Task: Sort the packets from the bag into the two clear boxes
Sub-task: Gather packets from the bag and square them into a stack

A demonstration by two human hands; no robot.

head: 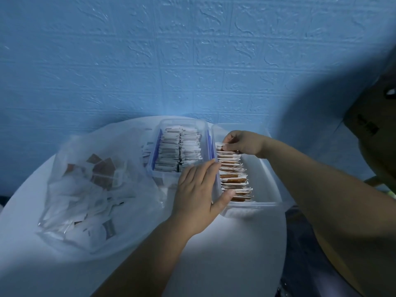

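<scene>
Packet print unreadable. Right box [246, 211], worktop's [225, 254] right edge: row of brown packets [233, 181]; right hand [243, 143] fingers pinch the farthest, left hand [197, 189] fingers straight against its wall.

A: Dim, with a blue cast; the table [214, 264] is brightest across its near part.
B: A broad soft shadow darkens the wall [150, 61] at right. The bag [85, 189] looks hazy, perhaps blur. Lines bow near the edges.
</scene>
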